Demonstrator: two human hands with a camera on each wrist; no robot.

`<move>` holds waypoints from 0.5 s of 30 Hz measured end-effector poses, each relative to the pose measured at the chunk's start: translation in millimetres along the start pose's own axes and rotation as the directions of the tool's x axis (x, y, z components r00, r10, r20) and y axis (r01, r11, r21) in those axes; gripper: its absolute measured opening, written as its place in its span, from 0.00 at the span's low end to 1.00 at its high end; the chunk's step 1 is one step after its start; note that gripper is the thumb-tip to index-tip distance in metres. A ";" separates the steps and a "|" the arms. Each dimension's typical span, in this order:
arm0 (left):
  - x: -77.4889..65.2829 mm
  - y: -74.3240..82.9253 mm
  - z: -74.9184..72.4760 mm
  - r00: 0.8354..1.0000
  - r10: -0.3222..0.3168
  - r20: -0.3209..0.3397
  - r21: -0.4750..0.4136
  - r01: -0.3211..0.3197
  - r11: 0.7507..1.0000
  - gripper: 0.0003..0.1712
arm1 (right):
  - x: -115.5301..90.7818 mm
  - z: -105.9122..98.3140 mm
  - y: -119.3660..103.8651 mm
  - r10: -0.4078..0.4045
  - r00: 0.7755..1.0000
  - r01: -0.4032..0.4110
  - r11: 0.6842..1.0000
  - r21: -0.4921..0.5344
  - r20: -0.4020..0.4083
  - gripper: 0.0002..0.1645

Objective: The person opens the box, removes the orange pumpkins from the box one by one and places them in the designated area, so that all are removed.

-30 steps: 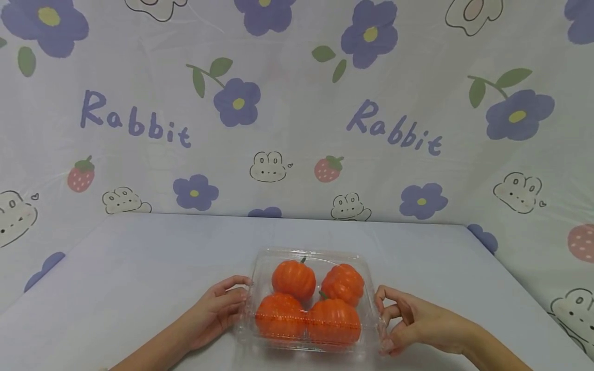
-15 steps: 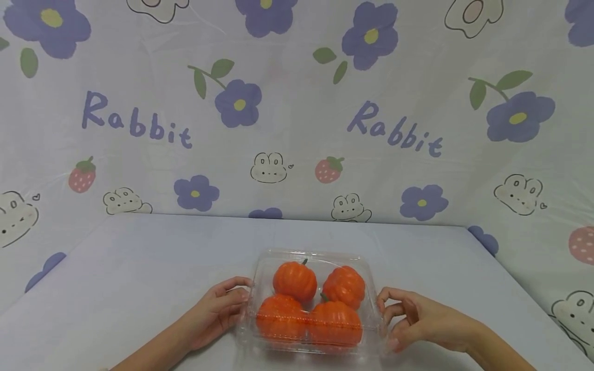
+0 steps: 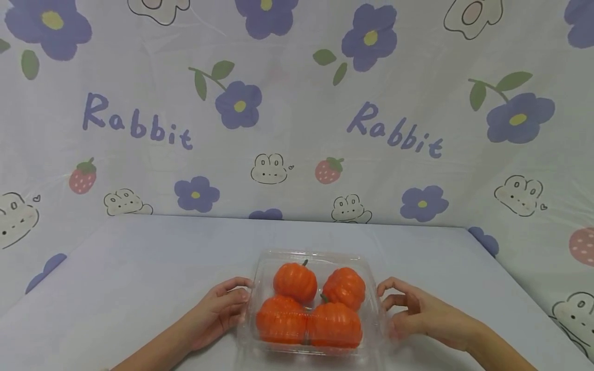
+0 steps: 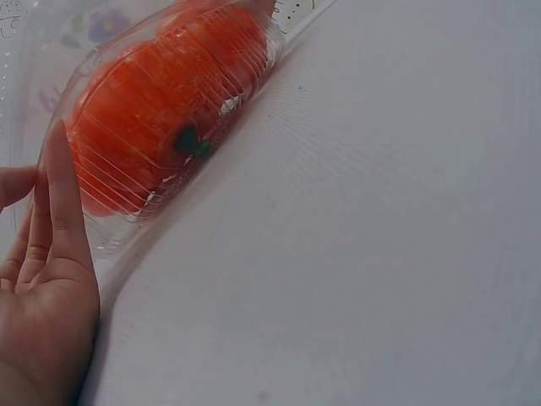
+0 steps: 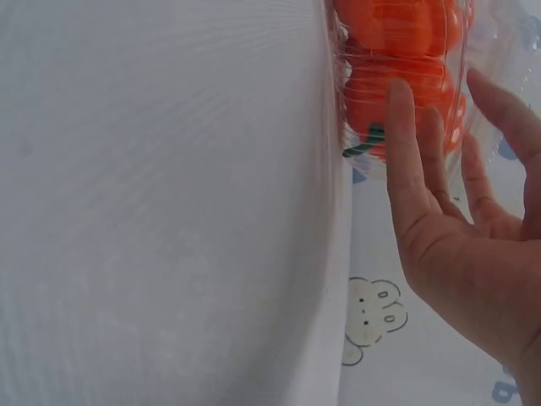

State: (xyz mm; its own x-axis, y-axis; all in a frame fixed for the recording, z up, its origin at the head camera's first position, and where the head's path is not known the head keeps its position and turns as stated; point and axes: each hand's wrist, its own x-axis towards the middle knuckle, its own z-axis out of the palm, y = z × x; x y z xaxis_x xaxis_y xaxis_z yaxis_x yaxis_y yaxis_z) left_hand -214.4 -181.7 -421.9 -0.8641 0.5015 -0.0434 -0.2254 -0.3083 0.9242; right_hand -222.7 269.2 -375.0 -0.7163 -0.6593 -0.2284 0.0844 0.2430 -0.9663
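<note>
Sitting on the white table (image 3: 139, 268), one clear container (image 3: 320, 270) lies broadside to us, its long axis running left to right. We count four orange pumpkins (image 3: 295, 282) inside, two behind two. The left hand (image 3: 218, 312) touches one side with straightened fingers (image 4: 65, 203); the right hand (image 3: 424, 312) spreads relaxed fingers (image 5: 406, 152) by the other, contact unclear. Plastic separates both hands from the pumpkins. One printed cloth (image 3: 297, 103) hangs behind.

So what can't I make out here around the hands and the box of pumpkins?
Head: right hand blurred at the thumb; whether it touches the clear box is unclear.
Left wrist: left hand, thumb's base cut off by the left edge.
Right wrist: upper pumpkin, cut off by the top edge.
</note>
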 end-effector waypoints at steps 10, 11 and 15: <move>0.4 4.7 3.9 1.000 -0.013 0.002 -0.004 0.013 1.000 0.06 | 7.8 7.4 -7.6 -0.130 0.964 0.093 0.982 -0.164 -0.232 0.15; 0.1 5.0 3.7 1.000 -0.016 0.003 -0.008 0.016 1.000 0.07 | 8.6 8.7 -8.8 -0.139 0.958 0.097 0.980 -0.173 -0.249 0.16; -1.4 4.7 1.9 0.999 -0.035 -0.016 -0.015 0.035 0.999 0.10 | 11.7 13.8 -13.6 -0.153 0.935 0.093 0.976 -0.196 -0.319 0.16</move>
State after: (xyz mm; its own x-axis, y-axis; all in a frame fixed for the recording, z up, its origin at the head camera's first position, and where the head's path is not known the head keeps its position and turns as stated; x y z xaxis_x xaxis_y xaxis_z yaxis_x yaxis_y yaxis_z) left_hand -213.4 -182.3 -416.9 -0.8628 0.4988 -0.0821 -0.2621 -0.3026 0.9164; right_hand -222.7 248.4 -366.2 -0.9040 -0.4266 -0.0275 -0.1200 0.3149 -0.9415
